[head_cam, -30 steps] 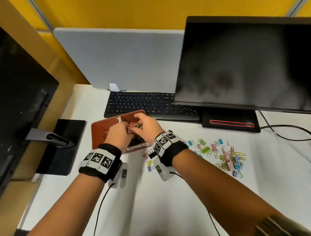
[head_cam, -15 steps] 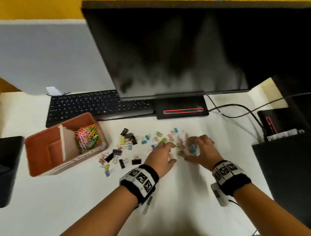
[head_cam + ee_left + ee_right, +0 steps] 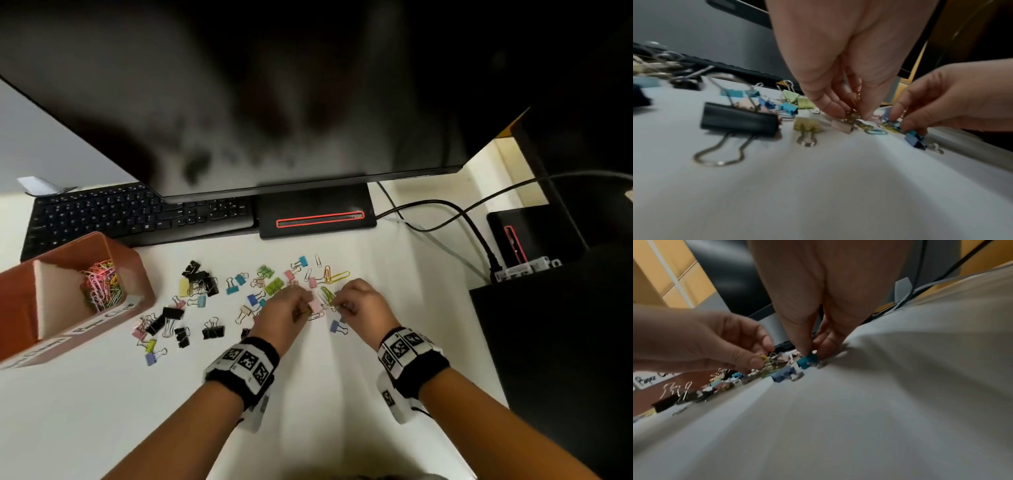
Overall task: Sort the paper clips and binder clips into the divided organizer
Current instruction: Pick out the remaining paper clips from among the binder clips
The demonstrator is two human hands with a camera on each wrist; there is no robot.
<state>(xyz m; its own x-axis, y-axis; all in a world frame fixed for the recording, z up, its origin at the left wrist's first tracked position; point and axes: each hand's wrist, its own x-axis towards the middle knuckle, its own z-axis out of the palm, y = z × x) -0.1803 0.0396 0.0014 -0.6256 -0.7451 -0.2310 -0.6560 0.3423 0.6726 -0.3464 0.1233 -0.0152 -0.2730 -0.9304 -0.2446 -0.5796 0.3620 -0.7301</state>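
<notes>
Two hands (image 3: 284,308), one organizer (image 3: 137,270), one keyboard (image 3: 137,216), one monitor (image 3: 274,102); the scattered clips are too many to count.

left hand (image 3: 286,310) pinching, right hand (image 3: 361,301) pinching

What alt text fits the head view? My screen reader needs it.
Both hands, left hand and right hand, pick at colourful clips scattered on a white desk; a brown organizer at left holds paper clips.

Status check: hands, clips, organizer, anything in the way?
Left hand pinches gold paper clips. Right hand pinches a blue binder clip. Organizer holds paper clips only; loose binder clips lie between.
</notes>
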